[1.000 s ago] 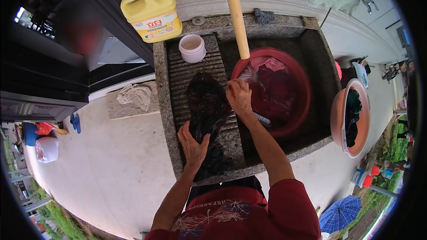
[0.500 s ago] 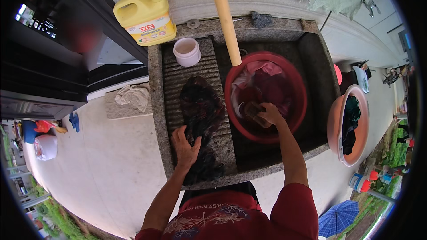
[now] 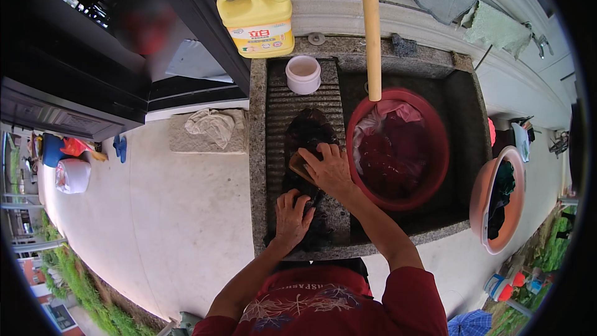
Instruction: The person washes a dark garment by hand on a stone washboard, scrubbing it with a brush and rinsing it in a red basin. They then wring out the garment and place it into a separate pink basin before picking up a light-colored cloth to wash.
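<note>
A wet dark garment (image 3: pixel 309 126) lies along the ribbed washboard slab (image 3: pixel 278 102) of the stone sink. My right hand (image 3: pixel 329 172) is closed around a wooden scrubbing brush (image 3: pixel 301 165), which rests against the garment. Just below it, my left hand (image 3: pixel 292 219) bends its fingers onto the cloth and grips it near the brush. The brush's bristles are hidden underneath. In the basin to the right sits a red plastic tub (image 3: pixel 443 168) holding pink and dark red clothes (image 3: pixel 395 149) in water.
A white round tub (image 3: pixel 303 76) stands at the slab's far end, with a yellow pump jug (image 3: pixel 256 22) behind it. A wooden pole (image 3: pixel 370 43) hangs over the sink. A peach basin (image 3: pixel 482 211) with dark clothes stands right; a pale rag (image 3: pixel 214 127) lies left.
My right hand has brought the brush from the red tub left onto the dark garment. My left hand has curled its fingers onto the cloth. The whole view has shifted.
</note>
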### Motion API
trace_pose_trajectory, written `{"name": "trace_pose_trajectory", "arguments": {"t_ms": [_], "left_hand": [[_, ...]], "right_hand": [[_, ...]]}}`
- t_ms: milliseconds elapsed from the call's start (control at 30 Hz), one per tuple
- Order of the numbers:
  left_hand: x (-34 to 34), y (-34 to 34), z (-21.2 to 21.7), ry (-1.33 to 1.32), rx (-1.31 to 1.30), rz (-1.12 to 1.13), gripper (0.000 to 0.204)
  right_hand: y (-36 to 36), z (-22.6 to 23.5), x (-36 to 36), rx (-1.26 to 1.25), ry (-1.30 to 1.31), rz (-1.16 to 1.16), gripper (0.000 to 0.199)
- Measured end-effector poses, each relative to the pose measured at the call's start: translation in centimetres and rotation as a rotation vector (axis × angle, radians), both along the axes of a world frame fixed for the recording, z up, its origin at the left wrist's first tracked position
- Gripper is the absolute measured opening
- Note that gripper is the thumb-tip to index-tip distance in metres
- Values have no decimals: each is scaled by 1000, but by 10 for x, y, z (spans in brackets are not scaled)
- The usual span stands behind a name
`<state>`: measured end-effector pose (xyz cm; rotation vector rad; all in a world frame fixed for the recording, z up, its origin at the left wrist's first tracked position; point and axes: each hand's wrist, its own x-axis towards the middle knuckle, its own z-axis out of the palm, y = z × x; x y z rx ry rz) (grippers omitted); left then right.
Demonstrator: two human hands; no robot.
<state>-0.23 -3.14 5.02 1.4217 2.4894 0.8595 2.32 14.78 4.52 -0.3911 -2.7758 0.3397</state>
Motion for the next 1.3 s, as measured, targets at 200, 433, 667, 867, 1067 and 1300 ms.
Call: {"name": "trace_pose_trajectory", "arguments": {"t_ms": [200,433,667,867,1067,1300], "left_hand": [[2,-8,2,-12,-2,-87,32],[3,-1,-6,-57,-65,-171,35],[0,-27,15,-64,-13,-325,45],[9,-26,16,-154,-74,-447,38],[-7,-29,18,-137,-62,-467,36],[-2,-29,10,-241,-79,-571,32]], "right_hand": [[-34,-11,-7,82,-56,-64,60],[78,-30,-57,36,-124,-553,47],[-20,4,6,-29,-72,129,56],[91,-33,-37,95,-29,-380,51],[27,1,-35,9,15,-27,51],[55,-27,-64,193,-6,-116,57]]}}
